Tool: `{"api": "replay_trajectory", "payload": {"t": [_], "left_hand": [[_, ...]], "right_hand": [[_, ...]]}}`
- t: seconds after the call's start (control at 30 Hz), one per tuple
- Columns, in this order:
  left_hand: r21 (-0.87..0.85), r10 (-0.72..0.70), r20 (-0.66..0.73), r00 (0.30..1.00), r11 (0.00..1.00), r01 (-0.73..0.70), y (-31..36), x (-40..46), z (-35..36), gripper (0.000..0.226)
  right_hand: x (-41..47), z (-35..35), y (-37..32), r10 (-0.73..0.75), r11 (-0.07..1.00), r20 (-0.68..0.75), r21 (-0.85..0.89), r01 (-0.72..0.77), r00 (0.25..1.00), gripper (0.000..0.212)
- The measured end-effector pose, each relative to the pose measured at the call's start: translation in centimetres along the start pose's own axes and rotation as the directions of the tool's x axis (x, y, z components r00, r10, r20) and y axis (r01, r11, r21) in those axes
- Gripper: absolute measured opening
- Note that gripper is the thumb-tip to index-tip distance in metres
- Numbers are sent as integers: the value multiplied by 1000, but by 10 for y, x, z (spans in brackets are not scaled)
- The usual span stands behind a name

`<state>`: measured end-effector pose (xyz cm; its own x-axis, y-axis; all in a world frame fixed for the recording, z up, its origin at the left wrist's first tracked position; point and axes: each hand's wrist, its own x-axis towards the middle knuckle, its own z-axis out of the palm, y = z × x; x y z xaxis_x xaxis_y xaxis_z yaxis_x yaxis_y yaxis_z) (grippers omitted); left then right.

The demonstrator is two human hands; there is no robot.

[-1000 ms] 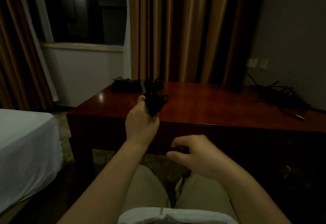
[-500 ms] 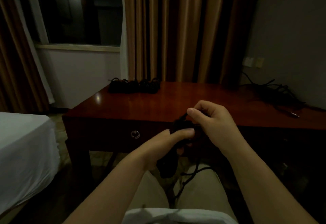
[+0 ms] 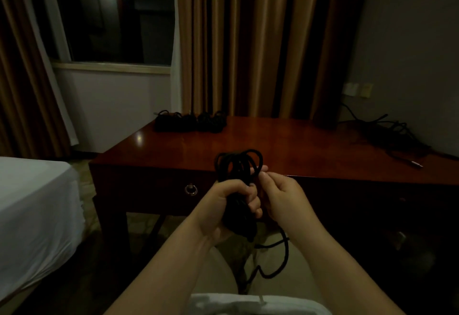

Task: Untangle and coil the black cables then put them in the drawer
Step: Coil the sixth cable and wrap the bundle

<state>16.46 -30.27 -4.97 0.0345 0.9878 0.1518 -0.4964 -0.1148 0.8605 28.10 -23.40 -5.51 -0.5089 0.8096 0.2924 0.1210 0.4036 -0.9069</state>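
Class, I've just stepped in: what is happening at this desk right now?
A seated person is coiling a black cable. The left hand grips the bundle of loops upright in front of the wooden desk, while the right hand pinches a strand at the loops' top. A loose tail hangs down over the lap. Coiled cables already sit at the desk's far left, a tangled pile waits at the far right, and the drawer with its ring pull is closed.
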Motion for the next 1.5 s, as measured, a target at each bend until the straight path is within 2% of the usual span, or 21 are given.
{"api": "replay_trajectory", "payload": {"t": [0.13,0.27,0.33,0.43,0.5,0.57,0.63,0.67,0.73,0.77,0.87,0.97,1.03,1.1,1.13,1.17,1.23,1.27,1.33,1.4,1.5], "left_hand": [[23,29,-44,999,999,-28,-7,0,4,52],[262,15,-253,967,964,53,0,0,5,30],[274,55,-362,931,960,50,9,1,3,22],[162,187,-450,873,979,-127,33,7,4,8],[129,301,-460,835,953,-273,42,13,9,13],[381,505,-502,702,858,-345,40,18,8,18],[724,704,-402,586,636,-268,29,22,-1,12],[848,744,-302,596,495,-190,22,24,-8,9],[970,683,-189,705,243,25,7,27,-20,24],[975,629,-210,748,196,108,1,27,-24,28],[911,435,-357,827,357,206,-2,25,-22,27],[827,202,-409,890,495,267,4,24,-17,32],[806,47,-369,928,514,294,4,20,-9,41],[794,-97,-306,947,523,310,0,16,-2,62],[777,-152,-264,952,551,304,-2,14,-2,65],[752,-191,-213,958,594,286,-4,14,-3,55],[688,-242,-111,964,682,250,-3,9,-6,23],[649,-254,-80,964,721,244,-2,7,-6,19],[525,-236,-39,971,822,220,1,3,-6,23],[295,-180,-23,983,939,178,10,-1,-6,23],[41,-35,-10,999,999,35,24,1,-9,39]], "right_hand": [[4,-3,-2,131,991,69,0,-131,989,35],[-2,1,13,217,964,249,98,-248,944,45],[-8,1,27,194,965,301,111,-236,934,47],[-20,10,41,221,972,302,5,-233,927,41],[-24,20,40,209,977,291,-105,-186,933,38],[-24,25,27,136,974,280,-211,-77,950,34],[-20,19,9,72,952,259,-305,10,963,26],[-18,13,0,45,931,254,-362,51,966,25],[-13,-3,-15,15,876,287,-466,126,958,27],[-10,-10,-20,21,860,297,-492,134,955,29],[-1,-29,-24,100,885,260,-465,34,960,33],[2,-42,-23,160,950,275,-305,-71,948,22],[3,-43,-22,114,977,270,-207,-58,956,23],[5,-40,-22,56,985,248,-174,-12,967,24],[7,-39,-23,42,985,235,-172,-1,971,25],[8,-38,-24,38,986,229,-165,0,973,25],[10,-40,-24,35,993,241,-121,-6,970,25],[10,-42,-22,37,997,246,-69,-21,969,25],[10,-44,-11,51,988,263,129,-88,963,25],[7,-41,8,46,928,290,342,-148,956,28],[-3,-27,35,92,914,287,355,-194,954,34]]}}
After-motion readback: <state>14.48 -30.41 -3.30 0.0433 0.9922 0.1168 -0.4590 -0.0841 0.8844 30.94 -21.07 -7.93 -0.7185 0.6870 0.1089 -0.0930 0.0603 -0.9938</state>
